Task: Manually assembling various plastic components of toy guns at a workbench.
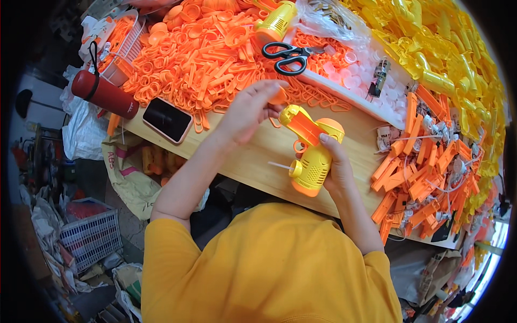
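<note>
My right hand [338,160] is closed around a yellow and orange plastic toy gun [312,167] above the near part of the table. The toy's orange-lined open end points up and left, and a thin pale tube [280,164] sticks out of a yellow knob on its left side. Just left of that open end, my left hand [249,112] pinches a small round orange plastic piece [278,97] between thumb and fingers. The piece is close to the toy's tip; whether they touch I cannot tell. The left hand's lower fingers are partly hidden.
Behind lie a heap of orange parts [199,64], black scissors [288,56] and a white tray [371,110] of pale discs. Yellow shells [447,48] and wired orange parts [425,172] fill the right. A phone [167,120] and red flask [105,95] are at left.
</note>
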Action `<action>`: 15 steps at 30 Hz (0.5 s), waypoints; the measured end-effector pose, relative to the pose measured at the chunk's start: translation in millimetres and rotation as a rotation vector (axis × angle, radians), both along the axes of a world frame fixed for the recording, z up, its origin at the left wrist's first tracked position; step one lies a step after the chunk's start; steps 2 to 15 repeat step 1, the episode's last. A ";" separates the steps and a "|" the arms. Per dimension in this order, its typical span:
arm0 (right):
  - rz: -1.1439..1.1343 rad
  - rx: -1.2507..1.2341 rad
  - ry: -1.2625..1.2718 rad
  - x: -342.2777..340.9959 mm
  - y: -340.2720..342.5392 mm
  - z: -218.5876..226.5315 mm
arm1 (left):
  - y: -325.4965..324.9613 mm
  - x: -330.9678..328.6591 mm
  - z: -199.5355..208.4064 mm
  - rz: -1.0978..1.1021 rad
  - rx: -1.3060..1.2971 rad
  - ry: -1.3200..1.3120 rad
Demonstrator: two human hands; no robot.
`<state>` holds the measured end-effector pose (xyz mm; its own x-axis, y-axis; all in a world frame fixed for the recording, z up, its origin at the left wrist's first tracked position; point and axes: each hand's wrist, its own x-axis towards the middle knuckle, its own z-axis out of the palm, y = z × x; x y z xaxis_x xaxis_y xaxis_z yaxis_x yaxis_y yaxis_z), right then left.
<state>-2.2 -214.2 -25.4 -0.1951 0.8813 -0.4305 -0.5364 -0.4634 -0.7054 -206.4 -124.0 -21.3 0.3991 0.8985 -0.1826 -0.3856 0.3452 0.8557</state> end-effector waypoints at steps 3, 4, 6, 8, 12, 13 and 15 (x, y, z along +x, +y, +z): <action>-0.001 -0.003 -0.001 0.5 -1.3 -0.1 | -9.9 6.0 0.4 -0.027 0.058 0.080; -0.001 -0.003 -0.001 0.5 -1.3 -0.1 | -9.9 6.0 0.4 -0.027 0.058 0.080; -0.001 -0.003 -0.001 0.5 -1.3 -0.1 | -9.9 6.0 0.4 -0.027 0.058 0.080; -0.001 -0.003 -0.001 0.5 -1.3 -0.1 | -9.9 6.0 0.4 -0.027 0.058 0.080; -0.001 -0.003 -0.001 0.5 -1.3 -0.1 | -9.9 6.0 0.4 -0.027 0.058 0.080; -0.001 -0.003 -0.001 0.5 -1.3 -0.1 | -9.9 6.0 0.4 -0.027 0.058 0.080; -0.001 -0.003 -0.001 0.5 -1.3 -0.1 | -9.9 6.0 0.4 -0.027 0.058 0.080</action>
